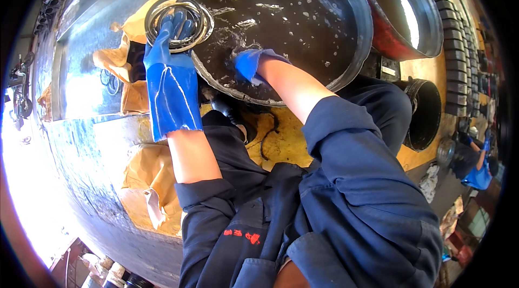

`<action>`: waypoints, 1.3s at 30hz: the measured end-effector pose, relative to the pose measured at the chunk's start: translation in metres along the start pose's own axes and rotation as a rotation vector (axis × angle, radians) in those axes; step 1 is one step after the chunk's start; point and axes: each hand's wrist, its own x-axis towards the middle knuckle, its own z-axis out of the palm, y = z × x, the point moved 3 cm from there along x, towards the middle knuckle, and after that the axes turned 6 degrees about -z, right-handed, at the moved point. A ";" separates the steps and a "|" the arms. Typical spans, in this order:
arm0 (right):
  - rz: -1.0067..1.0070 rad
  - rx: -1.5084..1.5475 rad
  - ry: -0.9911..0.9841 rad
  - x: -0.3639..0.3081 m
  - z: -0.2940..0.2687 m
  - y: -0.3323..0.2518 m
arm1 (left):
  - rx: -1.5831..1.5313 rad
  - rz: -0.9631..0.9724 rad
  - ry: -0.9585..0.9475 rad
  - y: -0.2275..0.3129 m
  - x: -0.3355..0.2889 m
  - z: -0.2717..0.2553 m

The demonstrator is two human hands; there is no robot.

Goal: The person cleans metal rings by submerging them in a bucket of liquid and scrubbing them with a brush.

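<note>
Dark, flecked liquid in the big tub (364, 34) hid the fingers of the right hand (253, 64), so whether that grip was open or closed could not be told. The left hand (168, 39) gripped a bundle of metal rings (205, 24) at the tub's left rim, its fingers inside them; their overlap made a count difficult, and they covered part of that rim. Right of the tub stood a red drum (378, 31), cut off above, and a black bucket (424, 117), partly behind the person's knee (386, 107). Brown paper (154, 180) lay to the tub's lower left.
</note>
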 end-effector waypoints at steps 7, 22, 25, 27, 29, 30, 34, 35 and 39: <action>-0.135 0.403 0.062 -0.044 -0.009 -0.015 | 0.020 -0.015 -0.011 0.002 -0.003 -0.008; 0.150 0.122 0.056 -0.044 0.027 0.004 | -0.033 -0.112 -0.015 -0.017 0.011 -0.014; 0.123 0.209 0.089 -0.053 0.034 0.007 | 0.517 0.134 -0.147 -0.020 -0.001 -0.016; 0.089 -0.051 0.036 -0.060 0.027 0.024 | 0.948 0.350 -0.252 -0.023 -0.016 0.000; 0.102 -0.047 -0.112 -0.090 0.003 0.039 | 1.168 0.513 -0.317 -0.029 -0.024 0.016; 0.004 -0.127 -0.039 -0.079 0.005 0.064 | 1.239 0.504 -0.304 -0.031 -0.029 0.021; 0.086 0.474 0.412 -0.125 -0.032 0.100 | 0.803 0.168 -0.331 -0.060 -0.010 0.011; 0.016 0.671 0.527 -0.136 -0.040 0.103 | 0.427 -0.060 -0.245 -0.074 0.014 -0.015; -0.046 1.126 0.783 -0.188 -0.040 0.125 | 0.545 -0.189 -0.301 -0.126 -0.018 0.033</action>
